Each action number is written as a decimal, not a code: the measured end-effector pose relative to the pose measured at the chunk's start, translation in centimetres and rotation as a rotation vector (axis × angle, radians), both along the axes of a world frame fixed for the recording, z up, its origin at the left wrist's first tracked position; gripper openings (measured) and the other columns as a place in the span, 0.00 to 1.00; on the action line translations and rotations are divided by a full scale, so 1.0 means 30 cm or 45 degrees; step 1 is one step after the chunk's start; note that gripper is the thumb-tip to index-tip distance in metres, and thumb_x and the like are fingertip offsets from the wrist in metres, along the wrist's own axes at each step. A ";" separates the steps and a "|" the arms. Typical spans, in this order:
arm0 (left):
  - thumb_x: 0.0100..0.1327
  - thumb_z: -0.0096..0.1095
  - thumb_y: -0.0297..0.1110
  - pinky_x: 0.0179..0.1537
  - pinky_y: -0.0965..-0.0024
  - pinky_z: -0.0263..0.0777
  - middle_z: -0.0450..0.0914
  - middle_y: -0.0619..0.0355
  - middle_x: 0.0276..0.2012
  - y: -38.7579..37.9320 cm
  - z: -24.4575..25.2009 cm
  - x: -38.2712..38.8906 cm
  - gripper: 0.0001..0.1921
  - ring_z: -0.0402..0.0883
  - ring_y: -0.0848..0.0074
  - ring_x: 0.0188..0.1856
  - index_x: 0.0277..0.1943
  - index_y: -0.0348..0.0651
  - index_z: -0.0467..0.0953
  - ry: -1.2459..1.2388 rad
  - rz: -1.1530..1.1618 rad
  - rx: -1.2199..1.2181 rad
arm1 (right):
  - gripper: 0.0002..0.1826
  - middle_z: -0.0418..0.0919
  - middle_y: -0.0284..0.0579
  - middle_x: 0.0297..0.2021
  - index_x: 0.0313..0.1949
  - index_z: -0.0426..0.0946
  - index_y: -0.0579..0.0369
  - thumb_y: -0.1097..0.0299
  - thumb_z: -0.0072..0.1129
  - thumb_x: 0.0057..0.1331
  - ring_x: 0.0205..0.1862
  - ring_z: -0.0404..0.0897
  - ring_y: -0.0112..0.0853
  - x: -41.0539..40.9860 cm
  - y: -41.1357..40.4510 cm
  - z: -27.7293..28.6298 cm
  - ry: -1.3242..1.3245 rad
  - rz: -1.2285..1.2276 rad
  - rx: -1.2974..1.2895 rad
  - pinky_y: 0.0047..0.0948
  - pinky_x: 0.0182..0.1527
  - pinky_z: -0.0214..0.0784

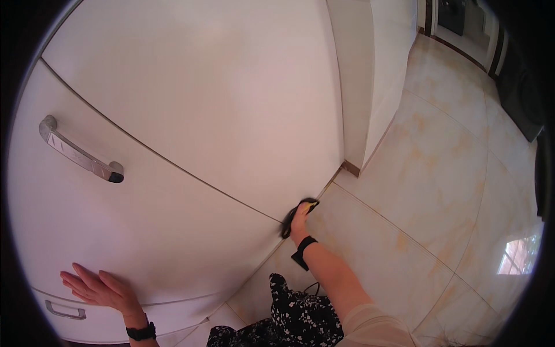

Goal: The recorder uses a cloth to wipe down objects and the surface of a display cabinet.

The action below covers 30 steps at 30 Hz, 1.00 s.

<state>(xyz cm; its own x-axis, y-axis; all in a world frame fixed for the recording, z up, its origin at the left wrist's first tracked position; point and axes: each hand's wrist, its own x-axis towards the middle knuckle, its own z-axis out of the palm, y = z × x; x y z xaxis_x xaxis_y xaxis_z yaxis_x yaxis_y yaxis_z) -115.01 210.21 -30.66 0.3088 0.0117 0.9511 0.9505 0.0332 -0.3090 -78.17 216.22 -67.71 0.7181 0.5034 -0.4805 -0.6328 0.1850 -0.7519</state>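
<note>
My right hand grips a dark cloth with a bit of yellow on it. The cloth is pressed to the lower edge of the white cabinet door, close to the floor and by the seam between two doors. It looks slightly blurred. My left hand holds nothing, its fingers spread. It is over the lower part of the neighbouring white door; whether the palm touches the surface I cannot tell. Above it, a silver bar handle is fixed to this door.
A smaller handle sits on a white panel below my left hand. Marbled floor tiles stretch to the right. A white wall corner with brown skirting juts out beside the cabinet. Dark appliance-like objects stand at the far right.
</note>
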 end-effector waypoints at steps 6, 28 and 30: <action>0.73 0.34 0.44 0.68 0.48 0.40 0.50 0.45 0.71 0.232 -0.102 -0.017 0.26 0.49 0.53 0.72 0.68 0.41 0.58 0.053 0.067 -0.077 | 0.36 0.47 0.51 0.66 0.69 0.46 0.59 0.49 0.39 0.71 0.68 0.49 0.43 -0.089 0.110 0.047 -0.477 0.248 0.001 0.38 0.68 0.40; 0.73 0.35 0.45 0.67 0.48 0.44 0.50 0.43 0.71 0.171 0.070 -0.126 0.27 0.48 0.52 0.72 0.68 0.38 0.58 0.023 -0.081 -0.033 | 0.44 0.50 0.45 0.70 0.71 0.45 0.47 0.33 0.34 0.63 0.68 0.54 0.46 0.294 0.247 -0.078 0.084 -0.246 -0.078 0.46 0.66 0.48; 0.72 0.34 0.45 0.67 0.46 0.42 0.51 0.46 0.71 0.195 0.064 -0.123 0.27 0.49 0.52 0.72 0.68 0.42 0.59 0.020 -0.095 -0.016 | 0.43 0.52 0.46 0.70 0.70 0.48 0.47 0.33 0.33 0.64 0.68 0.54 0.45 0.113 0.227 -0.118 0.178 -0.271 -0.160 0.46 0.67 0.47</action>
